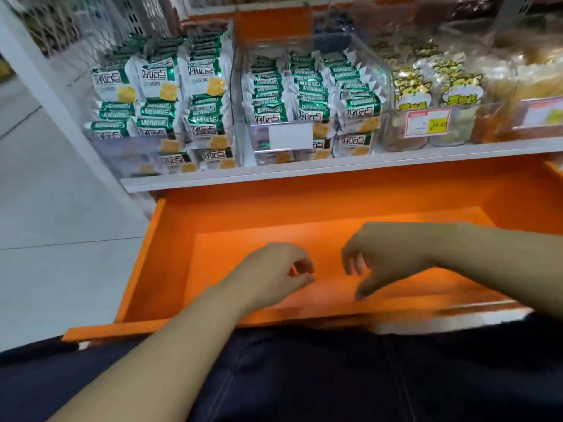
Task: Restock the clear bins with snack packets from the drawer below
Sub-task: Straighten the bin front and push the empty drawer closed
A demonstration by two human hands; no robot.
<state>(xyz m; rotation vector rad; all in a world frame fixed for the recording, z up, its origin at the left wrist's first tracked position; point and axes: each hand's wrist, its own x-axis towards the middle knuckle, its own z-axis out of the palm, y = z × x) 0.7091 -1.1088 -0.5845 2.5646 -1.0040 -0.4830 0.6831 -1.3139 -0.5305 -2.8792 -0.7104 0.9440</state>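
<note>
Both hands hang over the open orange drawer (143,257), the left hand (274,269) and right hand (387,254) close together near its middle, fingers loosely curled and holding nothing. I see no packet on the bare orange floor beneath them, though the arms hide its near strip. The snack packets (307,95) are all up and beyond the hands, stacked in the clear bins (259,144) on the white shelf (304,172), which look well filled. The drawer's long axis runs left to right, its front edge just under the wrists, so I'd judge either hand equally placed to push it shut
</note>
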